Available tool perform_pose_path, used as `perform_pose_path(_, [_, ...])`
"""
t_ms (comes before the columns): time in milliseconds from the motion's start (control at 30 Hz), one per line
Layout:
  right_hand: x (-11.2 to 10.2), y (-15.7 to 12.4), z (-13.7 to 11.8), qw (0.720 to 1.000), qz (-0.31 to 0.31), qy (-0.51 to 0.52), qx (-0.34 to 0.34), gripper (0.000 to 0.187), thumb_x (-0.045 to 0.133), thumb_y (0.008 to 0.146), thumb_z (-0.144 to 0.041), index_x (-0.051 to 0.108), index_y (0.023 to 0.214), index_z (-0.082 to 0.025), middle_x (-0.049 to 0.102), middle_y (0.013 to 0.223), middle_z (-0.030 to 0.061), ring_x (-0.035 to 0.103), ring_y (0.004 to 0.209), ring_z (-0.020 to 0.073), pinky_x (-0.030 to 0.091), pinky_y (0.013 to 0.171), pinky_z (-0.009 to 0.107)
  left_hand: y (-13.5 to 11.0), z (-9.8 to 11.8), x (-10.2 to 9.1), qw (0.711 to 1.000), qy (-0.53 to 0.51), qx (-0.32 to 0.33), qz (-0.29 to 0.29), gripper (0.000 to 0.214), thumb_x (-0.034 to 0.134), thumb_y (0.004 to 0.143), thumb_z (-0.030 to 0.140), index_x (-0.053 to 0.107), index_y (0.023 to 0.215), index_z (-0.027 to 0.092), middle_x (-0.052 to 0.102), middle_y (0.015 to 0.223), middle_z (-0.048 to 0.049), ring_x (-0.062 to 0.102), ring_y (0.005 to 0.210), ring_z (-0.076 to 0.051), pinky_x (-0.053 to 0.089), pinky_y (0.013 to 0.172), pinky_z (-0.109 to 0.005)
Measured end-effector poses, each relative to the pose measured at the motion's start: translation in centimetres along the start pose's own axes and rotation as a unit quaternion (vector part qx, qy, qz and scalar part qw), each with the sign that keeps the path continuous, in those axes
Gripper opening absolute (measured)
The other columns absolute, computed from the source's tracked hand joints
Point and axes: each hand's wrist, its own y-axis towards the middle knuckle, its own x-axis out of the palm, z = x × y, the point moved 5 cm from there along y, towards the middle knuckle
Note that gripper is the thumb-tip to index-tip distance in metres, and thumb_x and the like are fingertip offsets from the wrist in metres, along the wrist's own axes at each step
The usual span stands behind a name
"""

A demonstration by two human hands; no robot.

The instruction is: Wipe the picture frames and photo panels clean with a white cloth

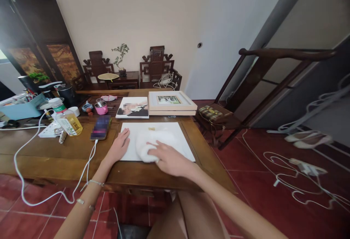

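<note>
A flat white board [179,137] lies on the wooden table in front of me, with a small gold-coloured mark near its far edge. My left hand [120,145] rests on the board's left edge, fingers stretched out, holding nothing. On the board sits a white cloth [142,148], soft and bunched, its outline smeared by motion. My right hand [169,157] grips the cloth from the near right side and presses it onto the board. Part of the cloth and the fingertips blend together in the blur.
Beyond the board are framed pictures [183,105] and a printed panel [131,113]. To the left lie a phone [100,128] on a white cable, a bottle of yellow liquid [69,122], a pink cup [101,108] and a blue bin [24,109]. A wooden chair [243,86] stands right.
</note>
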Motion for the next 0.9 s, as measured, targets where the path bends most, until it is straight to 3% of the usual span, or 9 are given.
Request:
perform_pose_path(167, [-0.8,5.7,4.4,0.996,0.035,-0.063,0.059,0.048,0.041,0.073,-0.004,0.058,0.116,-0.014,0.055,0.132,0.0118,0.034,0.135,0.0210,0.021,0.113,0.043,0.1,-0.3,0.2,1.000,-0.002,0.006,0.002,0.049,0.032,0.093,0.037,0.048,0.133,0.013,0.042,0.145,-0.0139,0.031,0.139,-0.023,0.020,0.115,-0.047])
perform_pose_path(300, [-0.1,7.3,3.6,0.992,0.050,-0.092,0.072,0.046,0.042,0.074,-0.003,0.058,0.116,-0.009,0.054,0.132,0.0178,0.031,0.136,0.0263,0.018,0.112,0.050,0.1,-0.5,0.2,1.000,-0.007,0.003,0.011,0.050,0.032,0.093,0.038,0.049,0.132,0.012,0.043,0.144,-0.0146,0.034,0.137,-0.022,0.020,0.115,-0.045])
perform_pose_path(500, [2.1,2.0,-2.7,0.997,0.032,-0.076,0.006,0.041,0.046,0.071,-0.004,0.063,0.107,-0.014,0.045,0.142,0.0135,0.027,0.138,0.0251,0.013,0.114,0.049,0.0,-0.7,0.4,1.000,0.005,0.012,0.009,0.048,0.029,0.094,0.034,0.046,0.133,0.012,0.043,0.144,-0.0141,0.033,0.138,-0.023,0.020,0.115,-0.046])
perform_pose_path(600, [2.0,-0.7,-4.0,0.999,0.013,-0.029,-0.022,0.041,0.048,0.068,-0.004,0.064,0.103,-0.018,0.045,0.143,0.0098,0.026,0.139,0.0216,0.013,0.115,0.046,0.0,-0.7,0.4,1.000,0.012,0.016,0.005,0.048,0.027,0.094,0.031,0.047,0.132,0.010,0.042,0.144,-0.0152,0.033,0.138,-0.023,0.020,0.116,-0.046])
perform_pose_path(733, [0.8,-0.3,-2.1,1.000,0.000,-0.010,-0.020,0.042,0.045,0.069,-0.005,0.062,0.105,-0.018,0.052,0.136,0.0127,0.035,0.135,0.0194,0.021,0.113,0.042,0.0,-0.7,0.5,1.000,0.013,0.009,0.002,0.048,0.027,0.094,0.031,0.045,0.133,0.010,0.042,0.145,-0.0149,0.032,0.138,-0.022,0.020,0.116,-0.046])
perform_pose_path(900, [-0.2,5.1,2.2,0.995,0.012,-0.085,0.042,0.047,0.042,0.073,-0.004,0.059,0.115,-0.015,0.053,0.133,0.0149,0.033,0.136,0.0198,0.021,0.113,0.042,0.0,-0.7,0.4,1.000,0.005,0.002,0.001,0.048,0.027,0.094,0.031,0.044,0.134,0.010,0.042,0.145,-0.0151,0.032,0.138,-0.021,0.019,0.116,-0.045])
